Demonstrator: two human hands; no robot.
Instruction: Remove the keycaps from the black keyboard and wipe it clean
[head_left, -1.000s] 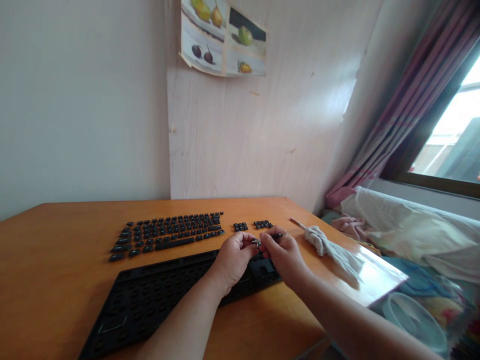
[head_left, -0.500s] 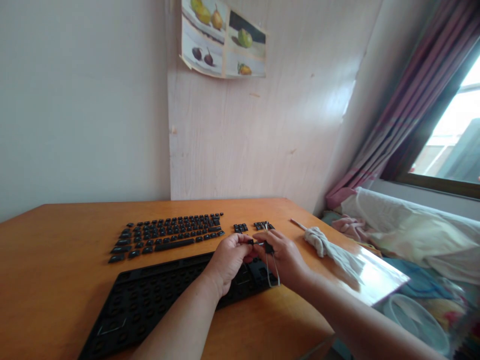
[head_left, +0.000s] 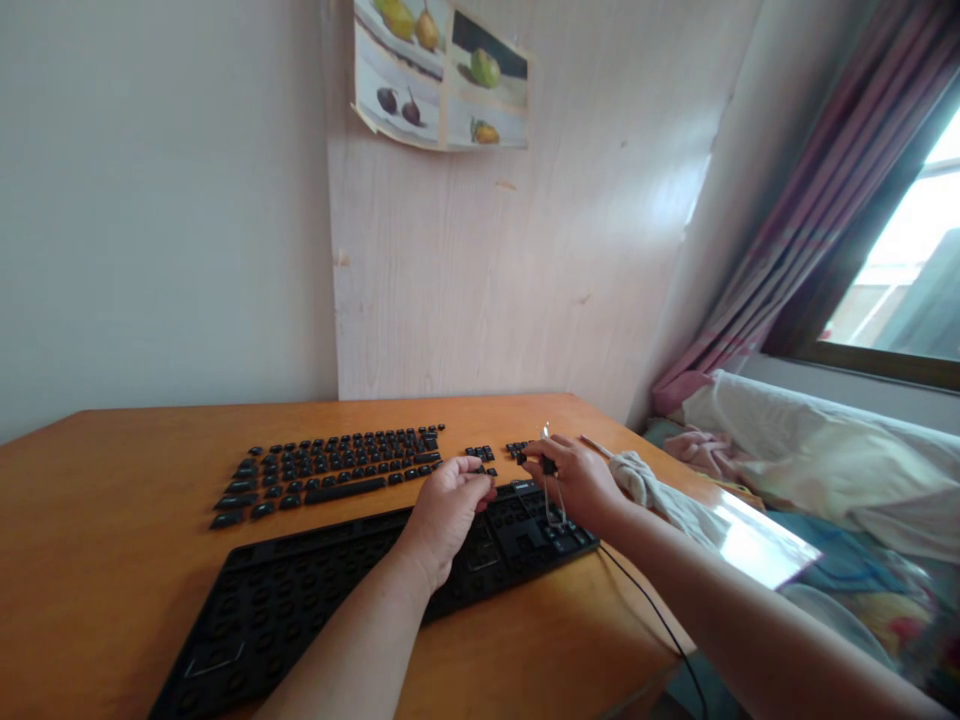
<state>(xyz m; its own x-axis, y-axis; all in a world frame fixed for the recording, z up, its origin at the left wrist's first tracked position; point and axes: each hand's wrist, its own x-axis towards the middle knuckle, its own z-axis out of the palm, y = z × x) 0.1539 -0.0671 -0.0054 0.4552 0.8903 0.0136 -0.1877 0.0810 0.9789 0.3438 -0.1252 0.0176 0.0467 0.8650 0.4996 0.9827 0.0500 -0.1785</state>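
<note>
My right hand [head_left: 579,480] is closed around a wire keycap puller [head_left: 553,500], whose thin metal loop hangs below the fingers. A small black keycap [head_left: 523,458] shows at the fingertips of this hand, over the loose keys. My left hand [head_left: 452,505] hovers above the keyboard base [head_left: 330,570], thumb and fingers slightly apart, with nothing visible between them. The black base lies tilted across the desk, mostly stripped of its keycaps; a few remain at its right end. Part of it is hidden by my left forearm.
Rows of removed keycaps [head_left: 337,465] lie behind the base, with small groups of keycaps [head_left: 480,455] further right. A cloth-wrapped stick [head_left: 637,478] rests on the desk's right side. A black cable [head_left: 652,605] runs over the front edge. Bedding [head_left: 810,440] lies beyond the desk.
My hands have come apart. The right one moved up and right with the puller and a keycap, while the left shifted slightly left and its fingers loosened. More of the base's right end shows.
</note>
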